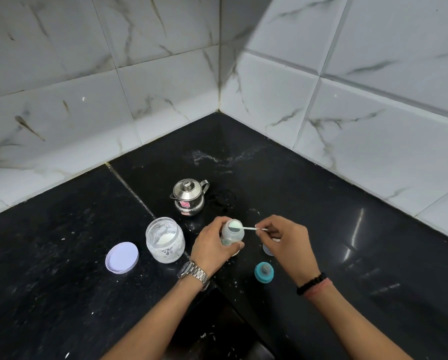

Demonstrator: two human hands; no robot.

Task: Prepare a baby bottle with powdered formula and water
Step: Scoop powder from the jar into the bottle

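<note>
A clear baby bottle (pixel 232 234) stands open on the black counter (pixel 62 255), and my left hand (pixel 214 246) grips it around the body. My right hand (pixel 286 240) pinches the handle of a small white scoop (pixel 243 227), whose bowl of powder sits over the bottle's mouth. To the left stands an open glass jar of white formula powder (pixel 165 240), with its white lid (pixel 122 257) lying flat beside it. The teal bottle collar with its nipple (pixel 264 272) sits on the counter below my right hand.
A small steel kettle (pixel 189 194) with a lid stands behind the bottle. A clear cap (pixel 267 249) lies partly hidden under my right hand. Marble-tiled walls meet in a corner behind. Powder specks dot the counter, which drops away at its front edge between my arms.
</note>
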